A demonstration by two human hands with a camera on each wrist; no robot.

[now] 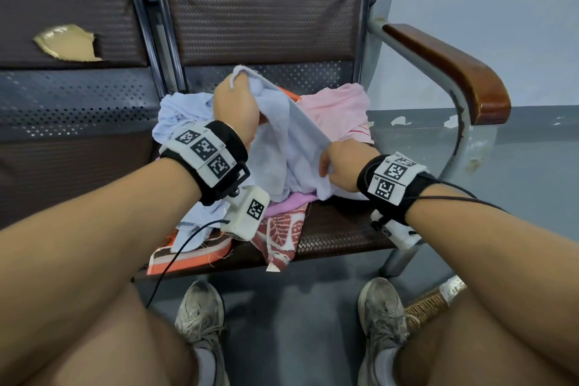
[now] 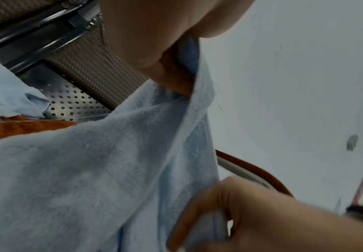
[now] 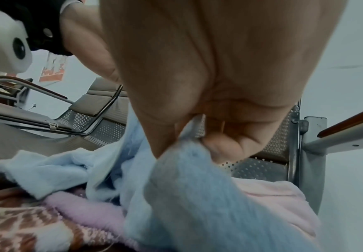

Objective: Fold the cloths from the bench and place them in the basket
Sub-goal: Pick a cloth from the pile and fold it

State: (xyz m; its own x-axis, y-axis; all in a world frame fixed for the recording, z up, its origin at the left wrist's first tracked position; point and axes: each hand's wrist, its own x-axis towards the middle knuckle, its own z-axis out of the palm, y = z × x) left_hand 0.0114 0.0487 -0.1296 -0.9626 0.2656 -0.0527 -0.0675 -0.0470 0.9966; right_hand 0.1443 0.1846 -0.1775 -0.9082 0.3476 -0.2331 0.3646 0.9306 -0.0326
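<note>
A pale blue cloth [image 1: 283, 135] is lifted off a heap of cloths on the bench seat [image 1: 338, 229]. My left hand [image 1: 235, 100] grips one corner of it, raised toward the backrest. My right hand [image 1: 341, 163] pinches its edge lower and nearer to me. In the left wrist view the blue cloth [image 2: 90, 170] hangs from my left hand [image 2: 167, 68], and the right hand [image 2: 251, 218] holds its hem. In the right wrist view my right hand [image 3: 197, 139] pinches the blue cloth [image 3: 186, 187]. No basket shows clearly.
Under the blue cloth lie a pink cloth [image 1: 338, 106], a lilac cloth [image 1: 288, 202], a red-and-white patterned cloth [image 1: 282, 235] and an orange-edged cloth [image 1: 194, 257]. A wooden armrest [image 1: 454, 72] bounds the seat on the right. My shoes [image 1: 200, 316] stand on the grey floor.
</note>
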